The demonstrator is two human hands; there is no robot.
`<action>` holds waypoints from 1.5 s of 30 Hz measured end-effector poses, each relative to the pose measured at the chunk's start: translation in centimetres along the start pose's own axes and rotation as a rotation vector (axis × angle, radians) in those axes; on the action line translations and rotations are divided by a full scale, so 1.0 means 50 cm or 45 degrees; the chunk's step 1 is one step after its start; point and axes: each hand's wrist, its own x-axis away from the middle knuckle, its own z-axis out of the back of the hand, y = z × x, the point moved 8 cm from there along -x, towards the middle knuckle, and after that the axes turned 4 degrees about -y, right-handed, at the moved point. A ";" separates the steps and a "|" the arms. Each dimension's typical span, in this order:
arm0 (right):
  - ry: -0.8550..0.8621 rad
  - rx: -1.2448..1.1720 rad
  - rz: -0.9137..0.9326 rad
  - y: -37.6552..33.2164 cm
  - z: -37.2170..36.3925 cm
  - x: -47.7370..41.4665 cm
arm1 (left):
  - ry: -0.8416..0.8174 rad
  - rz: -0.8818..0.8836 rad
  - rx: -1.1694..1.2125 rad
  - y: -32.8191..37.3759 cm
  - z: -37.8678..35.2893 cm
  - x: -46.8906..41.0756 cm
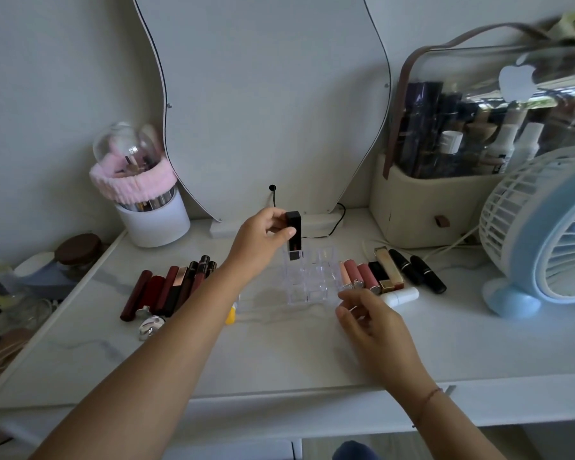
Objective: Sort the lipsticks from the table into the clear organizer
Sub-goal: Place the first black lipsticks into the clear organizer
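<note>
A clear organizer (316, 280) with several square cells stands mid-table. My left hand (263, 239) pinches a black square lipstick (294, 235) upright, its lower end inside a back-left cell. My right hand (369, 322) hovers by the organizer's front right corner, fingers loosely curled, holding nothing I can see. A row of dark red and black lipsticks (170, 287) lies left of the organizer. Pink, gold and black lipsticks (389, 272) lie to its right, with a white tube (400, 296) in front of them.
A white brush holder with a pink band (146, 200) stands back left. A mirror (263, 104) leans on the wall. A cosmetics case (445, 194) and a blue fan (545, 234) stand at the right. A yellow item (230, 315) lies under my left forearm.
</note>
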 end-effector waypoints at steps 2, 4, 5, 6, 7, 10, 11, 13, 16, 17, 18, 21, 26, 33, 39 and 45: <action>0.002 0.002 0.001 0.000 0.000 0.000 | -0.011 0.046 -0.065 -0.016 -0.004 0.005; 0.003 0.011 0.002 -0.001 0.000 0.001 | -0.036 0.090 -0.112 -0.033 -0.009 0.008; 0.003 0.016 0.002 -0.001 0.000 0.001 | -0.048 0.104 -0.139 -0.038 -0.011 0.010; 0.001 0.018 0.002 -0.001 0.000 0.001 | -0.053 0.111 -0.165 -0.041 -0.012 0.010; -0.001 0.017 -0.001 -0.001 -0.001 0.002 | -0.050 0.113 -0.182 -0.042 -0.011 0.010; 0.000 -0.011 -0.016 0.001 -0.001 0.001 | -0.021 0.113 -0.210 -0.040 -0.005 0.011; 0.003 -0.023 -0.016 0.001 0.000 0.001 | -0.018 0.110 -0.215 -0.039 -0.003 0.012; 0.008 -0.045 -0.028 0.003 0.000 0.000 | -0.019 0.105 -0.222 -0.038 -0.001 0.016; 0.079 -0.159 -0.070 0.010 0.015 -0.008 | 0.004 0.099 -0.277 -0.032 0.008 0.023; 0.121 -0.151 -0.075 0.014 0.026 -0.014 | 0.027 0.086 -0.308 -0.027 0.014 0.027; 0.164 -0.104 -0.072 0.015 0.041 -0.020 | 0.060 0.064 -0.334 -0.020 0.020 0.033; 0.295 0.074 -0.078 0.033 0.103 -0.048 | 0.210 -0.060 -0.376 0.015 0.032 0.075; 0.331 0.416 -0.184 0.076 0.167 -0.100 | 0.235 -0.176 -0.316 0.031 -0.004 0.209; -0.022 0.663 -0.381 0.136 0.152 -0.176 | 0.023 -0.091 -0.288 -0.012 -0.053 0.261; -0.048 0.636 -0.400 0.141 0.149 -0.189 | 0.201 -0.205 -0.566 0.013 -0.035 0.266; 0.176 0.388 -0.227 0.075 0.176 -0.199 | 0.103 -0.101 -0.646 -0.016 -0.049 0.258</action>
